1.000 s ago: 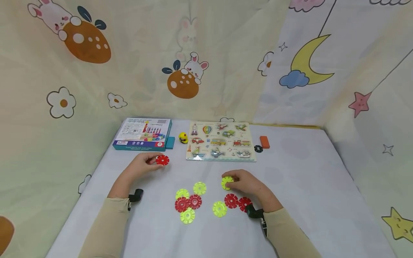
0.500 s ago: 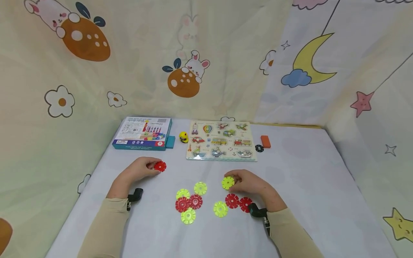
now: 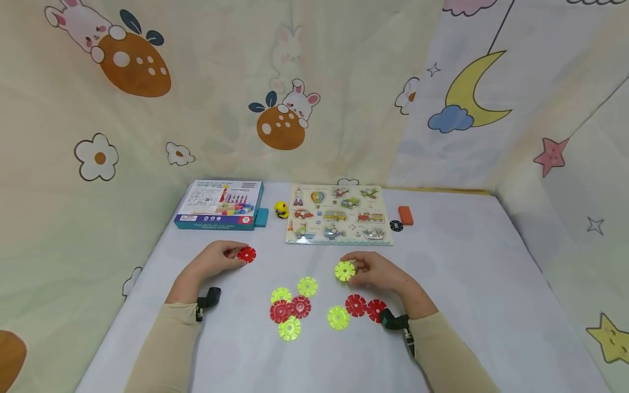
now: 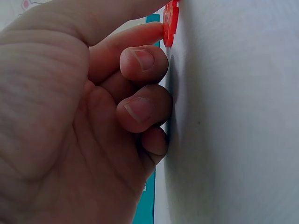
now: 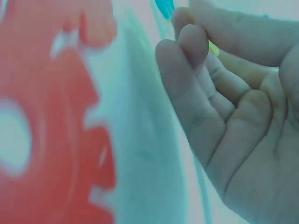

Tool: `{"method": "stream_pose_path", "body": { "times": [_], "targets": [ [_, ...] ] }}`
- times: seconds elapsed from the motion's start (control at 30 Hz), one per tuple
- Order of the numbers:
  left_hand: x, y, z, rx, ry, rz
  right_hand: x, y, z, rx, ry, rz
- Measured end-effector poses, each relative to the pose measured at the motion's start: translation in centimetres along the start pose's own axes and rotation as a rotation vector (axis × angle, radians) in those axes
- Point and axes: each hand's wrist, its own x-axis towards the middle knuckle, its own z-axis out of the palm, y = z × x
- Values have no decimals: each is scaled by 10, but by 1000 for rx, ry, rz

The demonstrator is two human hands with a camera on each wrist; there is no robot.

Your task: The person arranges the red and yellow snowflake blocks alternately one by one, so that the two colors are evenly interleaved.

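My left hand (image 3: 216, 257) pinches a red notched disc (image 3: 247, 254) between thumb and index finger, in front of the box. In the left wrist view that red disc (image 4: 171, 23) shows edge-on at the fingertips, the other fingers curled close over the white cloth. My right hand (image 3: 377, 270) holds a yellow-green notched disc (image 3: 345, 271) by its right edge. In the right wrist view the right hand's fingers (image 5: 187, 88) mostly hide that disc, and a red disc (image 5: 51, 140) looms large at the left. Nearest to the right hand lie two red discs (image 3: 356, 305) and a yellow-green disc (image 3: 338, 317).
Left of centre lies a cluster of red and yellow-green discs (image 3: 290, 329). Along the back are a flat box (image 3: 218, 204), a blue block (image 3: 261, 218), a yellow toy (image 3: 281, 209), a vehicle picture board (image 3: 339, 214), a black round chip (image 3: 396, 226) and an orange block (image 3: 405, 215).
The left hand has moved slightly toward the front with its red disc. The right hand has lifted or shifted a little toward the back with the yellow-green disc, now less covered by fingers.
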Motion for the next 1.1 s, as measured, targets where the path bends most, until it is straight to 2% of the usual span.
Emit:
{"method": "stream_pose_path", "body": {
  "times": [0.27, 0.53, 0.8, 0.93, 1.1],
  "targets": [
    [0, -3, 0, -2, 8, 17, 5, -30, 9, 101, 50, -126],
    [-2, -5, -1, -16, 5, 14, 19, -66, 23, 48, 151, -186],
    [0, -4, -4, 17, 15, 9, 46, -97, 51, 39, 190, -192],
    [2, -5, -2, 23, 15, 2, 62, -108, 68, -14, 190, -187],
    [5, -5, 0, 21, 4, 4, 87, -111, 90, -70, 187, -128]
  ]
}}
